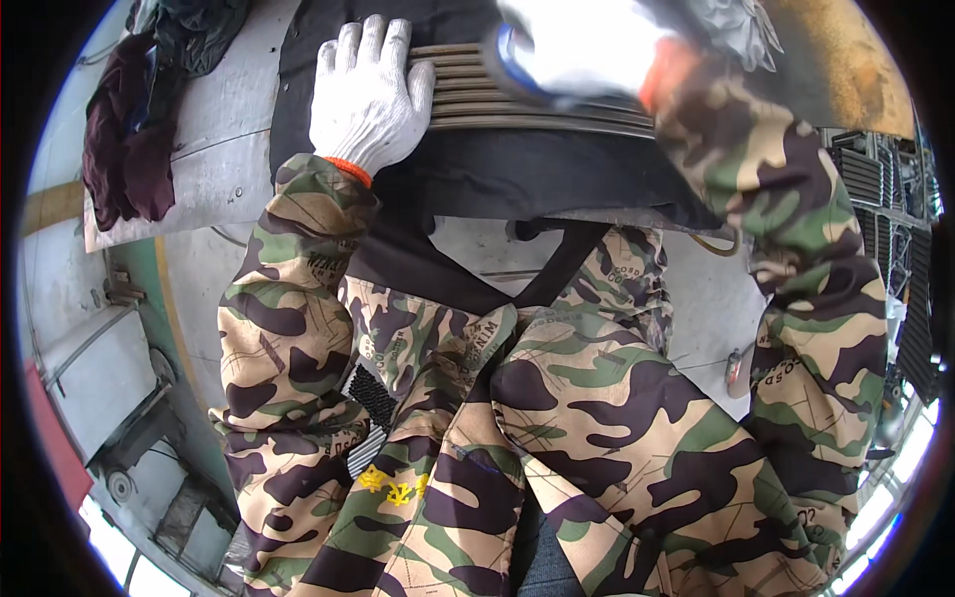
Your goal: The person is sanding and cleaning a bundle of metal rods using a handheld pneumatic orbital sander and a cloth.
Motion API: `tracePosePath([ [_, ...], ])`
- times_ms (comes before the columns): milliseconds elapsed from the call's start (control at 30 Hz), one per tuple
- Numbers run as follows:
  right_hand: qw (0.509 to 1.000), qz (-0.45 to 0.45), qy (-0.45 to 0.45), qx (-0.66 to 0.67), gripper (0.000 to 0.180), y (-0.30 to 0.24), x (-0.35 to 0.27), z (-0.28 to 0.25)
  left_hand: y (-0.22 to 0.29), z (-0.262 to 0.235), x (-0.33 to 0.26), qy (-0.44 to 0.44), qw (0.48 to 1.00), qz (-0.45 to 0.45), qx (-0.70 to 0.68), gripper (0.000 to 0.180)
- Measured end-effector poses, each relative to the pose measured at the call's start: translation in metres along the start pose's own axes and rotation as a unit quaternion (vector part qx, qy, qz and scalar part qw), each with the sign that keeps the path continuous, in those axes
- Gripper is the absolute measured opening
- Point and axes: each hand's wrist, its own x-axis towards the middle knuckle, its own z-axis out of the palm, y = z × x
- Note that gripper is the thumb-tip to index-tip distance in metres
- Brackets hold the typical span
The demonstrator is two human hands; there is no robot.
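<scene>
Several slim metal bars (460, 97) lie side by side across a black cloth (517, 164). My left hand (366, 95), in a white knitted glove with an orange cuff, rests flat at their left end. Its fingers are stretched out and its thumb lies against the bars. Over the middle and right of the bars is my right hand (597, 50), also in a white glove and smeared by motion. A dark blue curved edge (512, 65) shows along its left side; what it belongs to cannot be made out. The right fingers cannot be told apart.
The cloth covers part of a grey table (224, 139). Dark red clothing (129, 139) lies at the far left, a clear plastic bag (746, 30) at the back right. A brown-stained board (860, 65) sits beyond it. Racks of metal parts (870, 189) stand right.
</scene>
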Motion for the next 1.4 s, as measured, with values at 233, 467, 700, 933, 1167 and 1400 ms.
tracePosePath([
  [233, 0.999, -0.031, 0.040, 0.010, 0.024, 0.001, 0.023, 0.015, -0.016, -0.011, -0.010, 0.007, 1.000, 0.001, 0.015, 0.047],
  [467, 0.999, -0.016, -0.003, 0.047, 0.025, -0.011, 0.027, 0.004, -0.028, -0.035, -0.015, -0.001, 0.999, -0.002, 0.032, 0.046],
  [700, 0.999, -0.009, -0.013, 0.043, 0.025, -0.006, -0.010, -0.006, -0.017, -0.024, -0.004, 0.001, 1.000, 0.010, 0.013, 0.046],
  [933, 1.000, 0.015, -0.011, 0.012, 0.023, 0.025, -0.020, 0.002, -0.013, -0.025, -0.008, -0.111, 0.993, -0.048, 0.005, 0.054],
  [1167, 0.998, -0.026, 0.059, 0.006, 0.022, 0.052, -0.033, 0.006, -0.020, -0.021, -0.007, -0.023, 0.999, 0.016, 0.036, 0.047],
  [1400, 1.000, 0.001, 0.028, -0.003, 0.022, 0.052, -0.060, 0.003, -0.016, -0.018, -0.007, -0.044, 0.999, 0.012, 0.015, 0.049],
])
